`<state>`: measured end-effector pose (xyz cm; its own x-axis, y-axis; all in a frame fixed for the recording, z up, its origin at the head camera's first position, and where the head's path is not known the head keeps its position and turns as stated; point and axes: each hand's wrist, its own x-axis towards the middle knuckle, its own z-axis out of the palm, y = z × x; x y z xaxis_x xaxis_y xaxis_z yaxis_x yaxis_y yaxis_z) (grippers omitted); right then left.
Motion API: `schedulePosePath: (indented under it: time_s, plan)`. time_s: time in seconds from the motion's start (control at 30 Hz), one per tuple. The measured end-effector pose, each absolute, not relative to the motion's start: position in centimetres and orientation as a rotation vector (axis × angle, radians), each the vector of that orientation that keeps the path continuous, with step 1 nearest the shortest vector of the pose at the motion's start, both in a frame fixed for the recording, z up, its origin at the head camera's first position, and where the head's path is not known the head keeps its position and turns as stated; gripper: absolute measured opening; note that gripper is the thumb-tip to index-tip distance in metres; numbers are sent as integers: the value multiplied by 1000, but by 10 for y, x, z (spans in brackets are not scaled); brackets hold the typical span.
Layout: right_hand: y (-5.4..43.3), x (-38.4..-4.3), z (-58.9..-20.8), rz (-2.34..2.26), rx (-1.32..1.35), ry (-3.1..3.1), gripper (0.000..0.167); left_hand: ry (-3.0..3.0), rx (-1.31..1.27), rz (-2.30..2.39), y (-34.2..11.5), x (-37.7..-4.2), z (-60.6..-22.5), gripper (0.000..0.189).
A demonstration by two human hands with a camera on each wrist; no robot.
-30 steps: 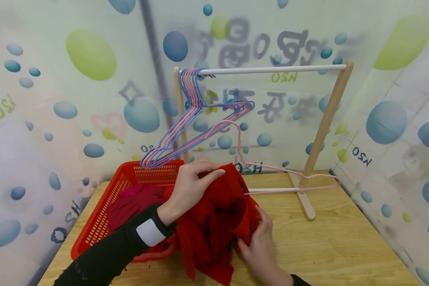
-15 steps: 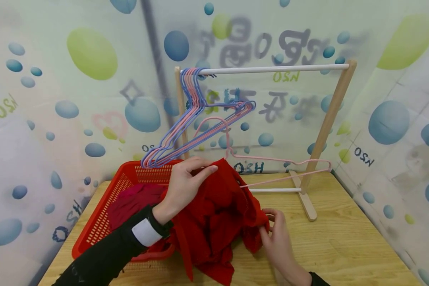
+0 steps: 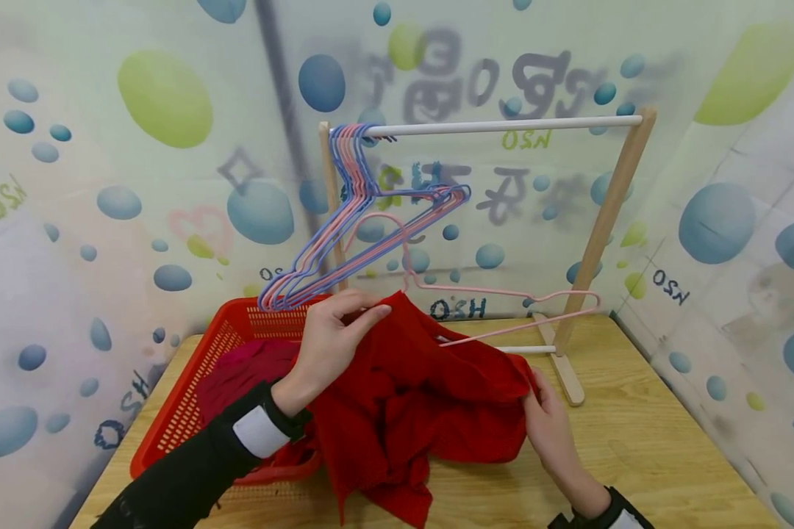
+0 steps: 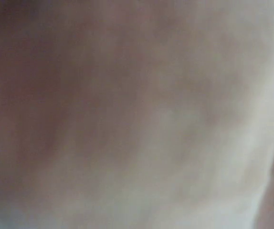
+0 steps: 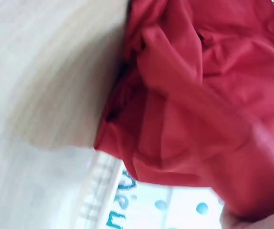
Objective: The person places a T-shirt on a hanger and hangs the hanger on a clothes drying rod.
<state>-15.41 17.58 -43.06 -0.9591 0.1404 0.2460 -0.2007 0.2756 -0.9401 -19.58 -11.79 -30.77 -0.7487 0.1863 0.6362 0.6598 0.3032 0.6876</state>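
Observation:
A bright red garment (image 3: 410, 397) hangs bunched between both hands in the head view. My left hand (image 3: 334, 338) pinches its upper left corner between thumb and fingers. At the garment's right edge, my right hand (image 3: 552, 430) grips the cloth, stretching it sideways. A pink hanger (image 3: 503, 290) rises behind the garment; its right end sticks out over the top edge, while its left part is hidden by cloth. Blurred skin fills the left wrist view. The right wrist view shows folds of the red garment (image 5: 223, 119), with a bit of the right hand (image 5: 256, 222) at the bottom.
Left on the wooden table (image 3: 642, 441) stands a red plastic basket (image 3: 152, 433) holding dark red clothes (image 3: 245, 375). Several blue and pink hangers (image 3: 353, 198) hang at the left end of a rack's white rod (image 3: 503, 126). The rack's wooden post (image 3: 609, 213) stands right.
My right hand has moved right along the garment and spread its edge outward. The pink hanger has shifted left and slightly up. My left hand has drifted a little left, still pinching the cloth.

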Motion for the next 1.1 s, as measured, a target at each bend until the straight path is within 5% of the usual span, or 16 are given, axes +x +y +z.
schedulePosePath:
  time_s: [0.67,1.1]
  plan:
    - [235,-166,-380,1572,234,-2085,27,-2152,-799,-1259,-132,-196,-304,11]
    - [262,-166,-353,2210,344,-1784,26,-2211,-814,-1138,-138,-194,-311,9]
